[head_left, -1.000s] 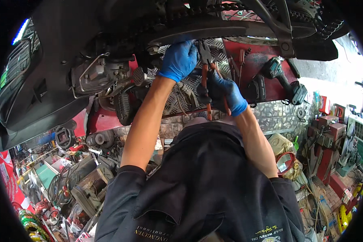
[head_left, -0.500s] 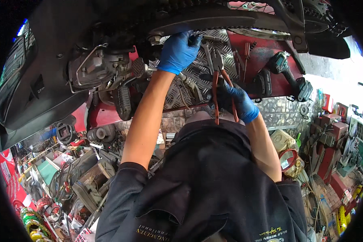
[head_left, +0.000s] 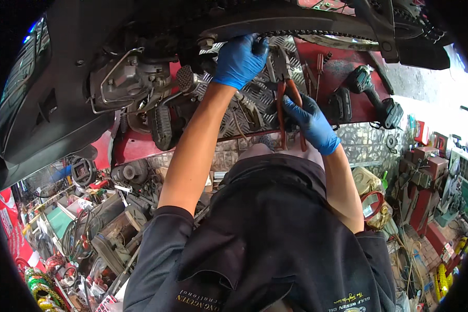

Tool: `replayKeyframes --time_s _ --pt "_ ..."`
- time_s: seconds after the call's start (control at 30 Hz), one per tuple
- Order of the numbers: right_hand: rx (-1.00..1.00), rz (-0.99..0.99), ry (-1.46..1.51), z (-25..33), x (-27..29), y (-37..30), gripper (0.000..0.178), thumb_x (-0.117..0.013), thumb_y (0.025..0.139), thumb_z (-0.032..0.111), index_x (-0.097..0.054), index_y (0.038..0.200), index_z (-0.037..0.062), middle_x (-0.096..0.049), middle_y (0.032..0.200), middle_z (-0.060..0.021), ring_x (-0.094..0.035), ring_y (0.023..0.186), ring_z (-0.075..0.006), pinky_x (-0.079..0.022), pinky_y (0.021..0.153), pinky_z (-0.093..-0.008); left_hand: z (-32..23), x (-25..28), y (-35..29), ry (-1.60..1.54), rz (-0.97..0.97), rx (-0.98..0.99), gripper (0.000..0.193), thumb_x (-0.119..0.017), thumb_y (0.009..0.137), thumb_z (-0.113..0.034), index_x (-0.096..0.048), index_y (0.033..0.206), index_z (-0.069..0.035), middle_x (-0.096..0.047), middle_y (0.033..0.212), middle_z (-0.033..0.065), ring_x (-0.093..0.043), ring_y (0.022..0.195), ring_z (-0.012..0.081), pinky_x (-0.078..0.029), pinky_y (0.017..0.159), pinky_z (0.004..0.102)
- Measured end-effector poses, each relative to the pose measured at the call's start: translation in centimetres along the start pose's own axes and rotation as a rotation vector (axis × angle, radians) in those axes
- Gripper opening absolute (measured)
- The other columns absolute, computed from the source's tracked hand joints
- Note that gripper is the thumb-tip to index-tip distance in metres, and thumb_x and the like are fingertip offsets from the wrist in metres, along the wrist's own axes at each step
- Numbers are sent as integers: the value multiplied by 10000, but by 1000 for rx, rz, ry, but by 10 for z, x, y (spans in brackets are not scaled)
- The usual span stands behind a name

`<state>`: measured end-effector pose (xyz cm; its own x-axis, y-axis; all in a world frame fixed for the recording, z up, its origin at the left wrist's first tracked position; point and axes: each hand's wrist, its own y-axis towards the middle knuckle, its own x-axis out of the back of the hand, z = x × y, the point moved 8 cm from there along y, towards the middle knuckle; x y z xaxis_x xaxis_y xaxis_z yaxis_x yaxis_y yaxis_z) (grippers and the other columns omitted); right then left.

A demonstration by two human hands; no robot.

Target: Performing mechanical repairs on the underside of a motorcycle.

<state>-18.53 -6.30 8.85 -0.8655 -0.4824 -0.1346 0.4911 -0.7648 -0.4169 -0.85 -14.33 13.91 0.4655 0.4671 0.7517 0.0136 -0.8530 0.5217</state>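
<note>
My left hand, in a blue glove with dark smears on its fingers, is closed on the motorcycle chain just under the dark swingarm. The fingertips are partly hidden there. Lower and to the right, my right hand, gloved as well, grips the orange-red handles of a pair of pliers. The jaws of the pliers point up toward the chain, below it and apart from it. Left of my left hand are a large bolt and a ridged pedal.
Under the motorcycle lies a red lift platform with a metal tread plate. A cordless power tool and a screwdriver rest on its right part. Cluttered parts and cables fill the lower left; red metal boxes stand right.
My left hand has shifted slightly right and up. More of the chain shows below the swingarm, hanging lower. The pliers and my right hand have moved a little up and right.
</note>
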Motion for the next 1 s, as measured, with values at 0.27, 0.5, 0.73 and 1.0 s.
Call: replayKeyframes --time_s 0.27,0.5,0.73,1.0 --pt "-19 -63 -84 5 12 -2 273 -548 912 278 -580 922 7 -578 754 -50 -485 632 -111 -412 567 -236 -7 0 -5 35 49 175 269 -636 788 -260 -652 1021 -127 -678 740 46 -588 508 291 -450 469 378" --pt "-63 -47 -12 -19 13 -16 251 -536 915 275 -574 933 28 -583 758 -58 -498 620 -121 -417 555 -243 -52 26 -13 416 -110 -102 425 -635 768 -251 -606 1191 -214 -654 673 14 -528 420 253 -379 378 355" --pt "-66 -29 -39 -35 19 -22 251 -533 916 276 -567 955 30 -587 762 -66 -527 616 -136 -426 549 -249 -38 34 -27 581 -137 -52 483 -618 738 -201 -599 1221 -218 -590 561 26 -453 346 208 -340 366 316" --pt "-123 -16 -79 -29 13 -30 266 -526 920 278 -567 963 19 -587 762 -67 -544 635 -140 -437 566 -254 -57 27 -30 524 3 102 530 -598 767 -187 -542 1293 -213 -589 567 21 -455 359 195 -336 357 313"
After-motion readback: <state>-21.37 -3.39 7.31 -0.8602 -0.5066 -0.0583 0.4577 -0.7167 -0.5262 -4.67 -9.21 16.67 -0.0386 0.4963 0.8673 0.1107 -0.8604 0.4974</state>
